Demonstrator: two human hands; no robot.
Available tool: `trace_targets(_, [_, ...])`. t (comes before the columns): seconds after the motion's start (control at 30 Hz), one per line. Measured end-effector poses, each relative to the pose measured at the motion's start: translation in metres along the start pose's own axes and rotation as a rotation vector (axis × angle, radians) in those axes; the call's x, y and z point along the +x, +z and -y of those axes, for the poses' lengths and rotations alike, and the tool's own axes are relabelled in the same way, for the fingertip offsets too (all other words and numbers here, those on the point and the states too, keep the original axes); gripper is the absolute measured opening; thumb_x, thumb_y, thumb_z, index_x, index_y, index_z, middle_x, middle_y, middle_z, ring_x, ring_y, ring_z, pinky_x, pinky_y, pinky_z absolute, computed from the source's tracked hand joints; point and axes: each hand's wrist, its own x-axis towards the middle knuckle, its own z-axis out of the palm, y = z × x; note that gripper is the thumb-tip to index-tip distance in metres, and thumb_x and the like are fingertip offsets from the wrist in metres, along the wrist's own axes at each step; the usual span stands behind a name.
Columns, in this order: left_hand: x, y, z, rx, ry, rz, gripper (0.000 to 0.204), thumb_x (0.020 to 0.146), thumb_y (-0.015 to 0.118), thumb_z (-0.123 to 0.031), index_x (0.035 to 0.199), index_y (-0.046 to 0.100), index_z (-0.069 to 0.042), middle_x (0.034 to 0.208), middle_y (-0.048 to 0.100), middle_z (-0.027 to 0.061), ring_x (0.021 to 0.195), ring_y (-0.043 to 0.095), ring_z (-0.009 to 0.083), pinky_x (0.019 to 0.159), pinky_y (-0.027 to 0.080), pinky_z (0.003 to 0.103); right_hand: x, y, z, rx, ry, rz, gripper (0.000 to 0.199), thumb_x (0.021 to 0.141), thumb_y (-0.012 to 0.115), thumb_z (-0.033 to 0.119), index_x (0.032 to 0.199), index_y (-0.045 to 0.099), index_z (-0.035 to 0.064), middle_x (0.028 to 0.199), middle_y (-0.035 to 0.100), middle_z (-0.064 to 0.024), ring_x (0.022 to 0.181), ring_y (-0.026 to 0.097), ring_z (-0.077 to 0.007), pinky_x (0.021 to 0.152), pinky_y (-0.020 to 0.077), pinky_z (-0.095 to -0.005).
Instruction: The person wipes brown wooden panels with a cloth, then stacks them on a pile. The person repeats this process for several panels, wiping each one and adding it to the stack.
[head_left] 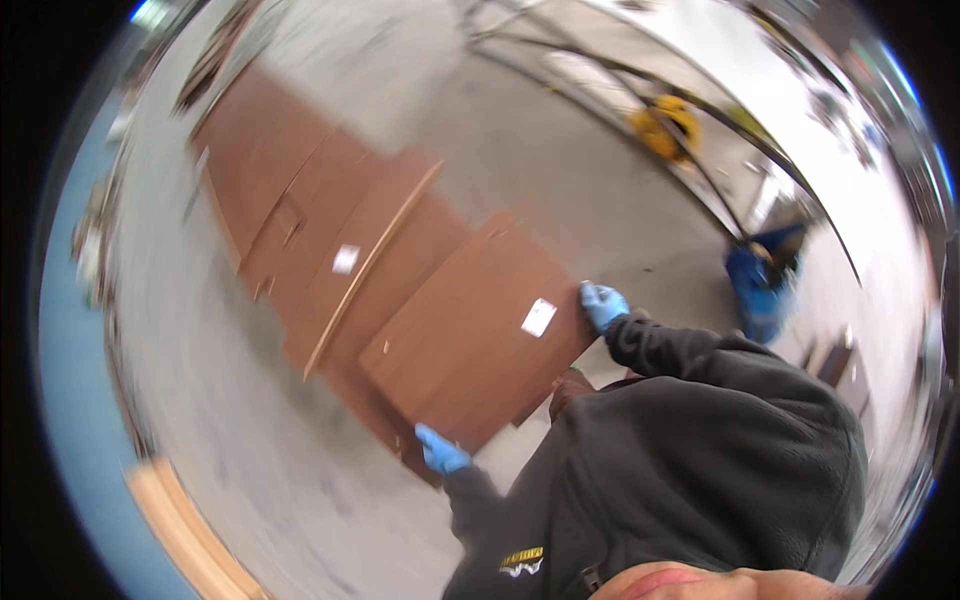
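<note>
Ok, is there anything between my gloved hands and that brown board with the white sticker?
Nothing visible. The left hand grips the near corner of the brown board, and the right hand holds its far edge. Both blue gloves touch the board directly.

A pale grey concrete floor point(520, 150) fills most of the view, speckled and blurred by motion. Brown wooden panels point(300, 200) lie flat on it in an overlapping row running from the far left towards the middle. To the far right, dark curved metal rails point(640, 90) cross the floor, with a yellow object point(665, 125) among them. A blue bin point(760, 280) stands further right. At the near left lies a light wooden plank point(190, 530). The light is even and bright.
</note>
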Motion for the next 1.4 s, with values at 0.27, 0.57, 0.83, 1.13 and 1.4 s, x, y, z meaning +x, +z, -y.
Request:
trace_targets(0.27, [-0.131,0.108,-0.01,0.415,0.228,0.153,0.078,0.107,0.048,-0.063,0.132,0.066,0.009,0.121,0.072,0.0215,0.1,0.068,0.0336,0.089,0.056,0.045,-0.027,-0.203,-0.037,0.218,0.177,-0.078,0.054,0.107,0.05,0.048,0.106,0.075,-0.001,0.093,0.077,-0.0189,0.086,0.073,-0.0341,0.086,0.0539,-0.0436])
trace_targets(0.57, [-0.302,0.349,0.026,0.857,0.706,0.204,0.072,0.105,0.054,-0.06,0.121,0.073,0.007,0.109,0.075,0.0174,0.093,0.069,0.0315,0.083,0.056,0.046,-0.005,-0.434,-0.16,0.232,0.164,-0.455,0.05,0.104,0.054,0.044,0.1,0.076,-0.0014,0.088,0.075,-0.0228,0.082,0.072,-0.0407,0.077,0.0544,-0.048])
trace_targets(0.83, [-0.522,0.541,0.054,0.71,0.55,0.748,0.077,0.1,0.063,-0.062,0.123,0.071,0.011,0.117,0.074,0.0192,0.097,0.066,0.0323,0.089,0.054,0.047,0.015,-0.61,-0.255,0.445,0.327,-0.846,0.049,0.104,0.057,0.043,0.095,0.076,-0.0014,0.085,0.075,-0.0221,0.079,0.072,-0.0399,0.075,0.054,-0.0465])
trace_targets(1.13, [-0.625,0.759,0.108,0.747,0.581,1.131,0.074,0.102,0.064,-0.058,0.129,0.067,0.011,0.123,0.072,0.0174,0.102,0.068,0.029,0.088,0.055,0.043,0.099,-0.698,-0.313,0.403,0.507,-1.055,0.051,0.104,0.059,0.049,0.096,0.077,0.0017,0.083,0.074,-0.0194,0.078,0.073,-0.0338,0.075,0.0555,-0.0433])
trace_targets(1.4, [-0.713,0.893,0.153,0.669,0.471,1.281,0.059,0.102,0.065,-0.056,0.101,0.073,0.003,0.095,0.075,0.0064,0.077,0.065,0.0177,0.071,0.055,0.036,0.165,-0.786,-0.355,0.245,0.581,-1.046,0.053,0.106,0.057,0.051,0.1,0.076,0.0009,0.084,0.075,-0.0201,0.077,0.074,-0.033,0.074,0.0562,-0.044])
